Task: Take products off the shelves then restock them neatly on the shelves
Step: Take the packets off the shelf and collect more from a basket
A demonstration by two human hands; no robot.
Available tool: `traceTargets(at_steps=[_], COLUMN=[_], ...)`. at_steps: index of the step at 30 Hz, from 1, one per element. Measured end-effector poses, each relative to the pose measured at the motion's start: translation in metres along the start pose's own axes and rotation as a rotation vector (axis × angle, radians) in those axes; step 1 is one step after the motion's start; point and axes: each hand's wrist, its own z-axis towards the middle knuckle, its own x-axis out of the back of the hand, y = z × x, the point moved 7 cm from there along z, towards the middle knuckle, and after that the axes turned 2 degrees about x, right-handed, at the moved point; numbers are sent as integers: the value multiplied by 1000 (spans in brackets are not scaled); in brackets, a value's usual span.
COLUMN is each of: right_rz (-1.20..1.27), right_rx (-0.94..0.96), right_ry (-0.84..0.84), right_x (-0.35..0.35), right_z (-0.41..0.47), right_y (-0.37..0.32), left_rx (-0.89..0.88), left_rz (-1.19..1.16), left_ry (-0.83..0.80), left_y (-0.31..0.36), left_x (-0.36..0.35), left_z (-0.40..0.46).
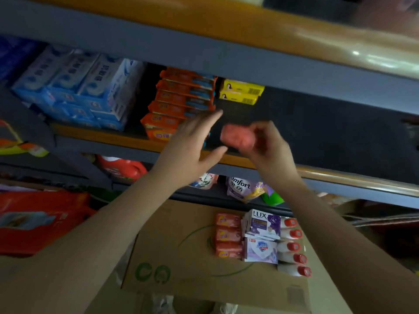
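Head view, our right hand [266,147] gripping a pink soap [237,138] at the shelf [127,138] front edge, our left hand [195,143] open beside orange packs [181,103], carton [181,257] below

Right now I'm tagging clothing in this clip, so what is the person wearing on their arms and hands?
Nothing shows on either. The left hand and right hand are bare, with no gloves, and no rings, watch or bracelet can be made out. Both forearms are uncovered down to the picture's lower edge; no sleeve comes into view.

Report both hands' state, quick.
Left hand: open, empty, fingers spread by the orange soap packs.
Right hand: closed on a pink soap bar.
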Motion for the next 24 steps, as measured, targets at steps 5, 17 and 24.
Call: traceTargets(at_steps=[5, 17, 24], right_rz=[232, 318, 477], right_rx=[-62, -148, -306], right_ry=[-146, -89, -24], right_x=[-15, 1, 11], right_z=[-62, -110, -126], right_y=[-2, 18, 30], left_rx=[-188, -41, 283], left_rz=[-222, -309, -703], left_ry=[-67, -110, -261], left_y=[48, 25, 26], left_x=[-10, -42, -77], left_z=[-42, -72, -88])
